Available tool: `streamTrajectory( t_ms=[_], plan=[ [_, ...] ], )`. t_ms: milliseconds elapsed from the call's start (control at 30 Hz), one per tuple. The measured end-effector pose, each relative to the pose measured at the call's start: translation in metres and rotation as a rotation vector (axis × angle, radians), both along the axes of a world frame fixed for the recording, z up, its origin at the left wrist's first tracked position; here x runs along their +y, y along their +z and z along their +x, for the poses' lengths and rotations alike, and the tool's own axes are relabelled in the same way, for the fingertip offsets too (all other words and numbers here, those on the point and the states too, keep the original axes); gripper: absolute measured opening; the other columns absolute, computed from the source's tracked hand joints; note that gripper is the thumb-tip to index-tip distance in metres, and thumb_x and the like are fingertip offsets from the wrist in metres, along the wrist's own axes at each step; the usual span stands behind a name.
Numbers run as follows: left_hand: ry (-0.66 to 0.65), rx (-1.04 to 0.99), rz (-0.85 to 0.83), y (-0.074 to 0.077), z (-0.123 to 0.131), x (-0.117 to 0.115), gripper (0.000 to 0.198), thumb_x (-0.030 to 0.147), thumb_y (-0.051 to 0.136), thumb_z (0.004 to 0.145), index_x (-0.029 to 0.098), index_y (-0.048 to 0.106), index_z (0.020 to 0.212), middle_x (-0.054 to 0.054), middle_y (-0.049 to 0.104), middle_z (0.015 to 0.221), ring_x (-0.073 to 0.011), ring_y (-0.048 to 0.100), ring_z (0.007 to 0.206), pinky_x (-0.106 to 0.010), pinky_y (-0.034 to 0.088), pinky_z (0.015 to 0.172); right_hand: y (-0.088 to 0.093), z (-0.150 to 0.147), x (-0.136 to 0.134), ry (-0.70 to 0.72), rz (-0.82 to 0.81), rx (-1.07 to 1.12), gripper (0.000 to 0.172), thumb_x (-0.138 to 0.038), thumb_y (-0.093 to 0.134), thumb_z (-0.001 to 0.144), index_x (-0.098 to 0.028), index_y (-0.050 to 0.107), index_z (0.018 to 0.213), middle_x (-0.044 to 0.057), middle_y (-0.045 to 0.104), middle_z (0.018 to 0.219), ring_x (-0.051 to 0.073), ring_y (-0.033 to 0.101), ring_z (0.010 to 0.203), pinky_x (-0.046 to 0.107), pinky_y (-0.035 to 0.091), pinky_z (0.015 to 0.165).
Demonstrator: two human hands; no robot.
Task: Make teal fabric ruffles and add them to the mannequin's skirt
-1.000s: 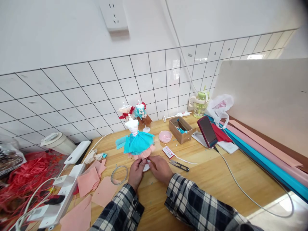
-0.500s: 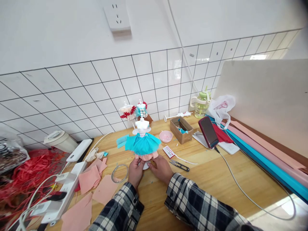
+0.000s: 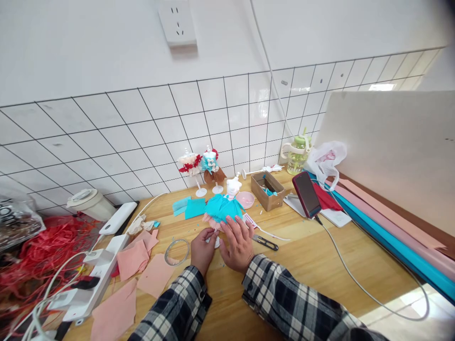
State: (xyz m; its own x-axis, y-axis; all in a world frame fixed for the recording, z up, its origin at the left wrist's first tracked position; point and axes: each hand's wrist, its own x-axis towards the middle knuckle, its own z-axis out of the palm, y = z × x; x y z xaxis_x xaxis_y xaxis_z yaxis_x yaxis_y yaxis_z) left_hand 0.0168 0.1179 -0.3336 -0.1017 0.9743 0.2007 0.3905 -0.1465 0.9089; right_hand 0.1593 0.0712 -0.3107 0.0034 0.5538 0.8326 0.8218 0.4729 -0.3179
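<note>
A small white dress form [image 3: 233, 187] leans to the right in front of me. It wears a turquoise crepe-paper skirt [image 3: 222, 207] with a pink ruffled layer [image 3: 210, 221] beneath. My left hand [image 3: 202, 249] is closed around the stand, just above its white base [image 3: 216, 243]; the stem itself is mostly hidden. Fingers stretched out, my right hand [image 3: 237, 244] lies against the skirt's lower right side. Black thread snips [image 3: 266, 243] and a red-and-white packet [image 3: 250, 220] lie beside the right hand. A clear tape roll [image 3: 177, 252] is left of the left hand.
Two dressed forms [image 3: 190, 163] stand near the wall. A pink bowl [image 3: 248, 200], a cardboard box [image 3: 267, 192] and a propped phone [image 3: 306, 195] are to the right. Pink paper pieces [image 3: 154, 277] and a power strip [image 3: 101, 279] occupy the left. Turquoise paper [image 3: 195, 208] lies behind.
The dress form has tipped from upright to the right. My right hand has risen from the base onto the skirt, its fingers spreading. The left hand stays low at the stand.
</note>
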Motion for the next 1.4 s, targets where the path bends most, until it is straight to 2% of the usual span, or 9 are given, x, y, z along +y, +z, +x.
streamTrajectory(
  t_ms=[200, 467, 600, 700, 867, 1000, 1133, 1267, 1400],
  plan=[
    [0.007, 0.112, 0.029, -0.002, -0.001, -0.001, 0.025, 0.041, 0.065, 0.072, 0.019, 0.068, 0.083, -0.006, 0.076, 0.083, -0.0239, 0.071, 0.079, -0.034, 0.055, 0.073, 0.003, 0.001, 0.001, -0.036, -0.137, -0.035, 0.059, -0.027, 0.051, 0.085, -0.021, 0.037, 0.141, 0.008, 0.051, 0.137, 0.029, 0.037, 0.129, 0.049, 0.017, 0.107],
    [-0.003, 0.194, 0.058, -0.007, -0.003, 0.001, 0.028, 0.044, 0.060, 0.077, 0.019, 0.068, 0.089, -0.007, 0.076, 0.087, -0.0222, 0.071, 0.080, -0.031, 0.055, 0.071, 0.005, 0.003, 0.003, -0.035, -0.224, 0.002, 0.045, -0.028, 0.050, 0.088, -0.025, 0.048, 0.133, 0.005, 0.051, 0.137, 0.028, 0.040, 0.125, 0.046, 0.019, 0.104],
    [-0.007, 0.261, 0.083, -0.008, -0.005, 0.000, 0.025, 0.042, 0.061, 0.077, 0.020, 0.070, 0.087, -0.006, 0.076, 0.087, -0.0225, 0.071, 0.082, -0.033, 0.054, 0.075, 0.006, 0.003, 0.003, -0.003, -0.198, -0.008, 0.043, -0.025, 0.049, 0.088, -0.025, 0.049, 0.131, 0.006, 0.055, 0.132, 0.027, 0.042, 0.124, 0.046, 0.018, 0.105],
    [0.007, 0.306, 0.104, -0.006, -0.004, -0.001, 0.024, 0.041, 0.060, 0.077, 0.021, 0.071, 0.085, -0.006, 0.076, 0.085, -0.0232, 0.070, 0.082, -0.034, 0.053, 0.077, 0.005, 0.004, 0.003, 0.082, -0.148, -0.005, 0.040, -0.023, 0.048, 0.087, -0.022, 0.050, 0.127, 0.008, 0.056, 0.130, 0.025, 0.044, 0.122, 0.044, 0.021, 0.104],
    [0.060, 0.345, 0.135, -0.005, -0.003, -0.001, 0.026, 0.041, 0.059, 0.079, 0.020, 0.070, 0.087, -0.007, 0.075, 0.087, -0.0245, 0.069, 0.081, -0.035, 0.052, 0.075, -0.002, 0.007, 0.002, 0.110, 0.038, 0.136, 0.020, -0.016, 0.051, 0.082, -0.022, 0.056, 0.101, 0.006, 0.062, 0.110, 0.022, 0.053, 0.105, 0.042, 0.031, 0.096],
    [0.082, 0.370, 0.155, -0.005, -0.003, -0.001, 0.025, 0.041, 0.058, 0.079, 0.020, 0.070, 0.085, -0.007, 0.074, 0.083, -0.0242, 0.068, 0.077, -0.034, 0.052, 0.071, 0.000, 0.006, 0.003, 0.041, -0.041, 0.179, 0.019, -0.016, 0.050, 0.083, -0.021, 0.056, 0.100, 0.008, 0.061, 0.109, 0.023, 0.052, 0.104, 0.042, 0.030, 0.094],
    [0.067, 0.391, 0.171, -0.002, -0.003, -0.002, 0.022, 0.038, 0.058, 0.079, 0.021, 0.070, 0.082, -0.006, 0.073, 0.081, -0.0237, 0.067, 0.078, -0.034, 0.051, 0.072, 0.005, 0.006, 0.004, 0.113, -0.123, 0.098, 0.019, -0.017, 0.048, 0.085, -0.021, 0.055, 0.102, 0.008, 0.063, 0.110, 0.023, 0.052, 0.104, 0.042, 0.029, 0.093],
    [0.055, 0.399, 0.184, 0.001, -0.003, -0.002, 0.019, 0.034, 0.057, 0.079, 0.021, 0.070, 0.082, -0.006, 0.073, 0.081, -0.0236, 0.066, 0.079, -0.034, 0.050, 0.073, 0.001, 0.006, 0.002, 0.148, 0.021, 0.097, 0.015, -0.016, 0.049, 0.081, -0.022, 0.054, 0.094, 0.005, 0.064, 0.099, 0.021, 0.054, 0.095, 0.041, 0.032, 0.089],
    [0.074, 0.390, 0.201, 0.001, -0.005, -0.001, 0.018, 0.032, 0.056, 0.079, 0.020, 0.068, 0.084, -0.007, 0.072, 0.084, -0.0242, 0.065, 0.082, -0.035, 0.050, 0.076, -0.006, 0.005, -0.001, 0.152, 0.122, 0.119, 0.020, -0.015, 0.051, 0.077, -0.023, 0.053, 0.095, 0.006, 0.062, 0.105, 0.021, 0.054, 0.097, 0.041, 0.035, 0.088]
  ],
)
